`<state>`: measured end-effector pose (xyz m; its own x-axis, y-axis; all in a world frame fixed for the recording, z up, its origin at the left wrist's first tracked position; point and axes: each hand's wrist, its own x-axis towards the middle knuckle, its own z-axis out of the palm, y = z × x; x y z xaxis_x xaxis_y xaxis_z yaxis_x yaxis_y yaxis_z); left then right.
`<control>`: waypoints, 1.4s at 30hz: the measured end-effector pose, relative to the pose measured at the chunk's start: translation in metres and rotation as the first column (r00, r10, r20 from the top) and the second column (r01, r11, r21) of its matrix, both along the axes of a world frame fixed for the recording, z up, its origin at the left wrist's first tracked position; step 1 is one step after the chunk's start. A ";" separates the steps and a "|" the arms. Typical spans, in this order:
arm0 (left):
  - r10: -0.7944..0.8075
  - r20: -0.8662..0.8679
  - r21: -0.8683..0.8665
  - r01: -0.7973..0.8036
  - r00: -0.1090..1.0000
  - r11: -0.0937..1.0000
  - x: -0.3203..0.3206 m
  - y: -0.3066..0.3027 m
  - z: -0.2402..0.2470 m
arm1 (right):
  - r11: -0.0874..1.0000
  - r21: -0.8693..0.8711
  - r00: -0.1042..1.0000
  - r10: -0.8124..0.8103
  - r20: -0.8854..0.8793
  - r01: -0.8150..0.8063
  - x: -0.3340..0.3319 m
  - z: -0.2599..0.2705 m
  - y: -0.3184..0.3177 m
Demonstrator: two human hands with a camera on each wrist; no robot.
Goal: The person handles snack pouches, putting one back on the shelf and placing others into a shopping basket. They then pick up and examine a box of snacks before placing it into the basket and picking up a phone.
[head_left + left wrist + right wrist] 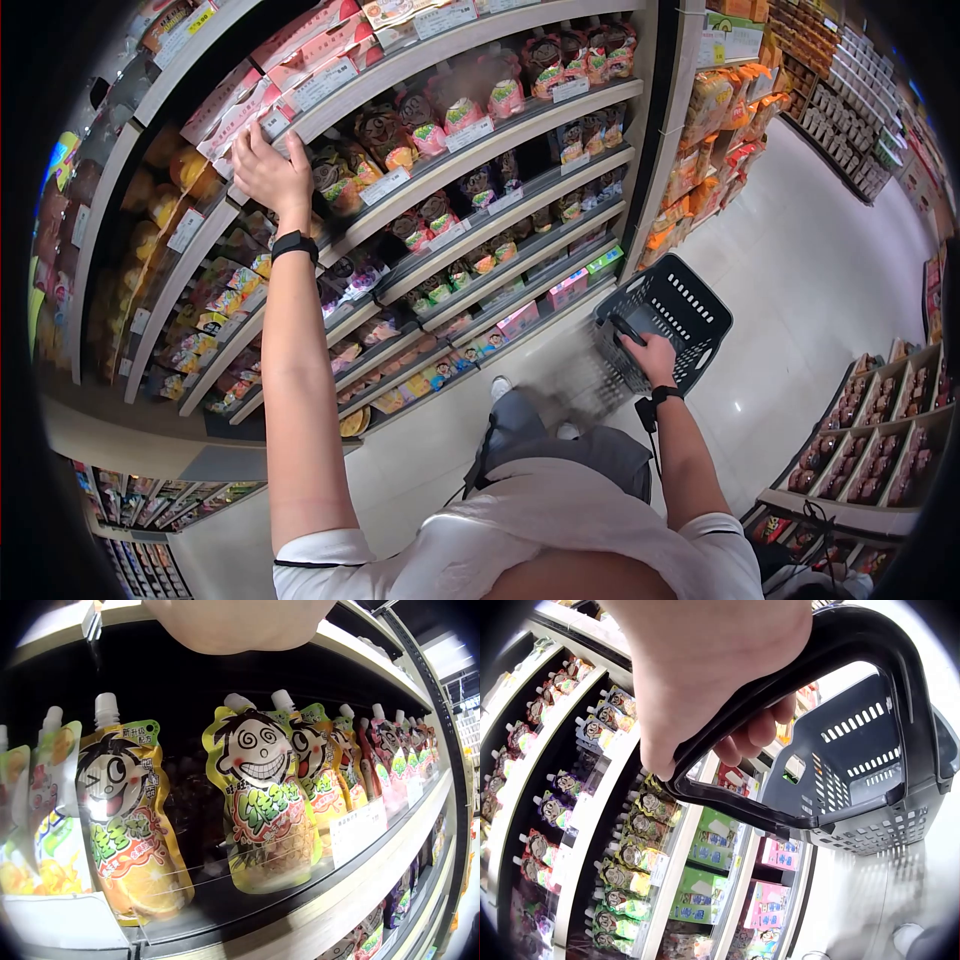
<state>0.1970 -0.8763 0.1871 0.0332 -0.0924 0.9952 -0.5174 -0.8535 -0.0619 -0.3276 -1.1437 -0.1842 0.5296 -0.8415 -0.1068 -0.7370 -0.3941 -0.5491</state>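
The left hand (272, 180) reaches up to an upper shelf and touches the front edge beside pink boxes (235, 105), its fingers spread. In the left wrist view, part of the left hand (244, 622) shows above a row of spouted pouches; an orange pouch (124, 825) and a pineapple pouch (266, 802) stand upright below it. The right hand (655, 358) grips the black handle (855, 630) of a dark grey shopping basket (705, 310), fingers curled round it. The basket interior that shows in the right wrist view holds nothing visible.
Curved shelves (510, 115) of pouches fill the left and front. Orange bags (710, 105) hang beyond the shelf end. Pale floor (800, 240) lies beyond the basket, with a tiered display (860, 430) at the lower right. The person's shoe (501, 387) is near the bottom shelf.
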 end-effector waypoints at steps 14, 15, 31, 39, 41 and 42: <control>0.011 -0.006 -0.006 -0.011 1.000 1.000 -0.003 -0.001 0.001 | 1.000 -0.007 0.999 -0.018 -0.032 0.018 -0.001 0.000 0.004; 0.008 -0.014 -0.005 -0.008 1.000 1.000 -0.003 -0.001 0.001 | 1.000 -0.001 1.000 -0.020 -0.022 0.020 -0.002 0.000 0.005; 0.000 -0.034 0.000 0.000 0.999 1.000 -0.006 0.001 0.000 | 0.966 0.259 1.000 0.010 0.027 -0.017 -0.013 -0.009 0.024; 0.013 -0.035 0.023 -0.012 0.999 1.000 -0.005 0.001 0.001 | 0.695 0.704 0.978 0.208 -0.002 -0.146 -0.015 -0.050 0.037; 0.004 -0.040 0.023 -0.003 0.999 1.000 -0.006 0.002 0.002 | 0.660 0.738 0.981 0.193 0.013 -0.140 -0.015 -0.052 0.042; 0.001 -0.038 0.022 0.000 0.999 1.000 -0.007 0.002 0.002 | 0.624 0.770 0.983 0.180 0.026 -0.135 -0.015 -0.052 0.044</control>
<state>0.1903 -0.8746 0.1886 0.0706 -0.1146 0.9909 -0.5195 -0.8523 -0.0616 -0.3428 -1.0996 -0.2364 0.6210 -0.3486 -0.7020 -0.7389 0.0385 -0.6727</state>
